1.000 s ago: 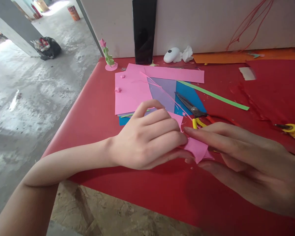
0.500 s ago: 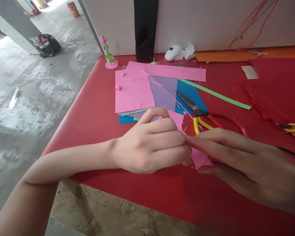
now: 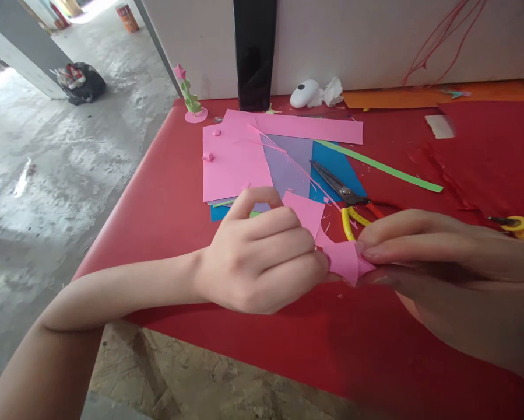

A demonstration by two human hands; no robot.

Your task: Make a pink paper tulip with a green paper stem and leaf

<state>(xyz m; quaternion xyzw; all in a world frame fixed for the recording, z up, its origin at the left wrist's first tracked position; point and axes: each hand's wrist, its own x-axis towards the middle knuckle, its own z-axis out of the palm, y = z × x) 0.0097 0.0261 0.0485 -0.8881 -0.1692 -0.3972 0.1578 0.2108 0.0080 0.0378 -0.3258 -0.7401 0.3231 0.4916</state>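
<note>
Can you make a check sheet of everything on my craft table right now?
Surface: red table, covered in red sheet.
Job's things: small pink paper piece, pinched between left hand and right hand.
Clutter: pink sheets, purple sheet, blue sheet, green strip, scissors, paper flower, black phone, white gadget, yellow tool.
Grippers: both hands shut on the paper piece.
Cables: red cords on the wall.
Surroundings: concrete floor, black bag.

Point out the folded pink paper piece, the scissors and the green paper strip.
folded pink paper piece [image 3: 344,260], head view, on its visible middle between both hands.
scissors [image 3: 337,185], head view, on the metal blades.
green paper strip [image 3: 388,170], head view, mid-length of the strip.
</note>
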